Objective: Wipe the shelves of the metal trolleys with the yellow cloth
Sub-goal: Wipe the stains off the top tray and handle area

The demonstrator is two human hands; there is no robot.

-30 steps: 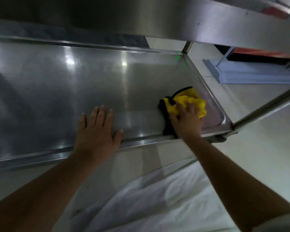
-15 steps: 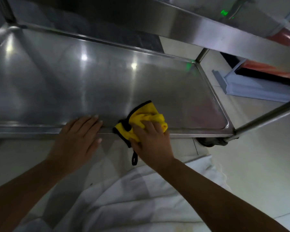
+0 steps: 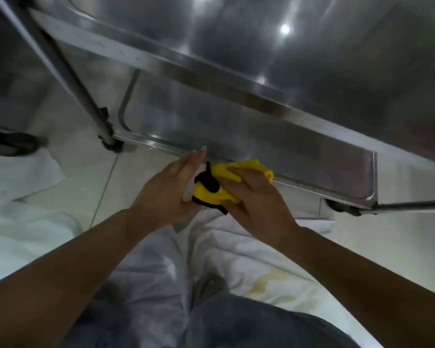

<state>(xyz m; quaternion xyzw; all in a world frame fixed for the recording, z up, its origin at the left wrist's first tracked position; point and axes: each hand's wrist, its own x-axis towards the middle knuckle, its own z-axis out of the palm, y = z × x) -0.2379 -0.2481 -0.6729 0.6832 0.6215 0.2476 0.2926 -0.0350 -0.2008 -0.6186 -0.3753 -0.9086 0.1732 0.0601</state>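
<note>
Two-handed, held the yellow cloth (image 3: 211, 193) bunched into a lump just in front of the near rim of the lower shelf (image 3: 286, 151) of the metal trolley, with its top fold reaching up against that rim. Covered the cloth from the right with the right hand (image 3: 256, 199), fingers a little spread and curled across the yellow folds, gripping them; could not see the thumb, hidden beneath. Met the cloth from the other side with the left hand (image 3: 168, 187), fingers straight and close together, tips pointing up toward the rim, thumb at the cloth's lower edge. Showed a black trim (image 3: 209, 182) and a short black loop on the part of the cloth left bare between the two hands.

Looked up at the upper shelf (image 3: 312, 59) slanting across the top of the view, bare steel with round glints of light on it. Saw a steel post (image 3: 68, 71) leaning down at the left to the lower shelf's corner, above a dark caster (image 3: 112, 144). Made out a second caster (image 3: 340, 208) under the right near corner, beside a rail (image 3: 412, 204) running off to the right. Knelt or sat low over a pale tiled floor (image 3: 86, 177), with white fabric (image 3: 236, 249) spread beneath the forearms and faintly stained yellowish right of middle. Could not tell what the dark, blurred shape (image 3: 10, 143) on the floor at far left was.
</note>
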